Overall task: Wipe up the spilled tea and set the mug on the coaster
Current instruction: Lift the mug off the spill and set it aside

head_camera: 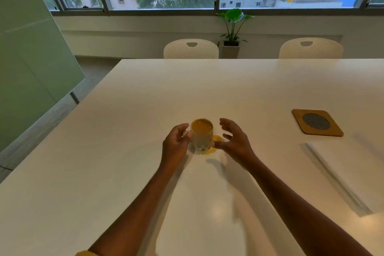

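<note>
Mug [201, 138]: standing upright at frame centre on the white table [145, 100], nearly full of tea, so calling for a level lift.
Spill [217, 139]: pooling at the mug's lower right, touching its base.
Left hand [176, 143]: cupping open, fingers brushing the mug's left side, not gripping.
Right hand [234, 141]: spreading wide just right of the mug, hovering over the spill, holding nothing.
Coaster [316, 122]: lying well apart at right, awaiting the mug.
White cloth or paper [351, 170]: lying below the coaster, likely for wiping.

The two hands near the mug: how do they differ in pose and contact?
The left hand is curled beside the mug, fingers at its side; the right hand is spread open and appears clear of it. The left hand is over bare table; the right hand is over the spilled tea. Both are bare and flank the mug.
</note>
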The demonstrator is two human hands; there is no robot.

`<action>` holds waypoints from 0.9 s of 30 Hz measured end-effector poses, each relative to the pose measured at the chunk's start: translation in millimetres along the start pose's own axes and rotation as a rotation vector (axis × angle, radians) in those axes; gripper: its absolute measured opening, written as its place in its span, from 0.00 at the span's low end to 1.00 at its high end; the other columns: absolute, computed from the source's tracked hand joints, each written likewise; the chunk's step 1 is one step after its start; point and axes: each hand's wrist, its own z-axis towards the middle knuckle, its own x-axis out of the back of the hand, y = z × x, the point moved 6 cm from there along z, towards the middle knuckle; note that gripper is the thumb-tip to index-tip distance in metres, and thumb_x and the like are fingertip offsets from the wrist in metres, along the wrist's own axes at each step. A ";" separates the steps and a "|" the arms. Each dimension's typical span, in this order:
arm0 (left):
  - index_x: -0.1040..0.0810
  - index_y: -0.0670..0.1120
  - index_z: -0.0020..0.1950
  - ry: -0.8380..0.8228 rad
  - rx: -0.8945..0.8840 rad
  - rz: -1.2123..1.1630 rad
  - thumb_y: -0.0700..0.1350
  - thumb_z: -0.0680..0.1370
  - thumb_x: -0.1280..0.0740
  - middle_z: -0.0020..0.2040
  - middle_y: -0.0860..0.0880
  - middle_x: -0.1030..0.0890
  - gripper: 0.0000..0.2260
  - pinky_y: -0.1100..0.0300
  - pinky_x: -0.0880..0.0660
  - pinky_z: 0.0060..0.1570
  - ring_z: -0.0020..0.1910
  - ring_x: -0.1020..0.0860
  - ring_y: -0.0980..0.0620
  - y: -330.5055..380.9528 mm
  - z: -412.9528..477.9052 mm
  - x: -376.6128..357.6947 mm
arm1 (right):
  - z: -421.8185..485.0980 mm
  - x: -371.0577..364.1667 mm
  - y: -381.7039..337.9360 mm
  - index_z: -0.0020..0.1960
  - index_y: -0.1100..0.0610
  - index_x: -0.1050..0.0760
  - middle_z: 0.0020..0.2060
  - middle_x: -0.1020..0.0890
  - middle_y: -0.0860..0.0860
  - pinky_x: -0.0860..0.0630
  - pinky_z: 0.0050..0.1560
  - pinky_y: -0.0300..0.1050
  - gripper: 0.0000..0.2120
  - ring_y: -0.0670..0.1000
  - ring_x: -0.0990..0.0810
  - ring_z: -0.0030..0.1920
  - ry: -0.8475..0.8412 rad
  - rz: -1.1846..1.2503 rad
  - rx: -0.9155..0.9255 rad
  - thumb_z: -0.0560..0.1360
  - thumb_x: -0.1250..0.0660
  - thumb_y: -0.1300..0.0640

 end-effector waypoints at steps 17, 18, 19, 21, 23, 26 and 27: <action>0.14 0.48 0.63 0.204 0.156 -0.229 0.40 0.85 0.29 0.61 0.47 0.11 0.08 0.45 0.15 0.65 0.62 0.13 0.48 -38.2 2.6 -16.8 | 12.7 -40.0 19.5 0.74 0.51 0.25 0.68 0.19 0.50 0.19 0.68 0.59 0.42 0.52 0.20 0.68 -0.011 0.128 -0.020 0.64 0.13 0.62; 0.14 0.46 0.63 0.200 0.162 -0.245 0.40 0.85 0.28 0.61 0.46 0.11 0.08 0.42 0.16 0.66 0.62 0.13 0.46 -40.6 2.8 -17.6 | 13.3 -42.0 20.5 0.74 0.50 0.25 0.68 0.18 0.49 0.18 0.67 0.59 0.42 0.51 0.19 0.68 -0.016 0.136 -0.022 0.64 0.13 0.63; 0.14 0.44 0.64 0.200 0.164 -0.263 0.40 0.85 0.28 0.61 0.45 0.11 0.09 0.40 0.16 0.66 0.62 0.13 0.44 -43.0 3.2 -17.7 | 14.0 -43.4 21.9 0.73 0.49 0.25 0.67 0.18 0.49 0.18 0.67 0.58 0.42 0.50 0.19 0.67 -0.016 0.141 -0.024 0.64 0.13 0.63; 0.14 0.44 0.63 0.201 0.166 -0.292 0.40 0.84 0.27 0.59 0.44 0.10 0.08 0.37 0.16 0.66 0.61 0.12 0.42 -46.6 4.0 -18.0 | 15.4 -45.3 23.7 0.73 0.49 0.25 0.67 0.18 0.48 0.17 0.66 0.56 0.43 0.48 0.18 0.66 -0.013 0.140 -0.025 0.63 0.12 0.63; 0.13 0.47 0.59 0.199 0.169 -0.306 0.41 0.84 0.27 0.56 0.46 0.09 0.05 0.37 0.16 0.65 0.59 0.12 0.43 -49.0 5.7 -18.1 | 16.9 -46.2 25.4 0.73 0.48 0.25 0.66 0.17 0.47 0.16 0.65 0.55 0.43 0.46 0.18 0.65 -0.006 0.125 -0.020 0.62 0.12 0.61; 0.12 0.51 0.54 0.196 0.175 -0.325 0.42 0.83 0.26 0.53 0.48 0.09 0.04 0.38 0.15 0.63 0.56 0.11 0.44 -52.4 8.7 -18.0 | 19.6 -46.2 28.7 0.72 0.48 0.24 0.65 0.17 0.45 0.17 0.65 0.53 0.43 0.45 0.18 0.64 0.017 0.105 -0.012 0.61 0.11 0.60; 0.12 0.52 0.53 0.197 0.175 -0.326 0.42 0.83 0.26 0.52 0.48 0.09 0.05 0.38 0.15 0.63 0.55 0.11 0.44 -53.2 9.2 -18.0 | 20.5 -46.3 29.8 0.72 0.48 0.24 0.65 0.16 0.44 0.17 0.65 0.52 0.43 0.44 0.18 0.64 0.024 0.101 -0.009 0.61 0.11 0.60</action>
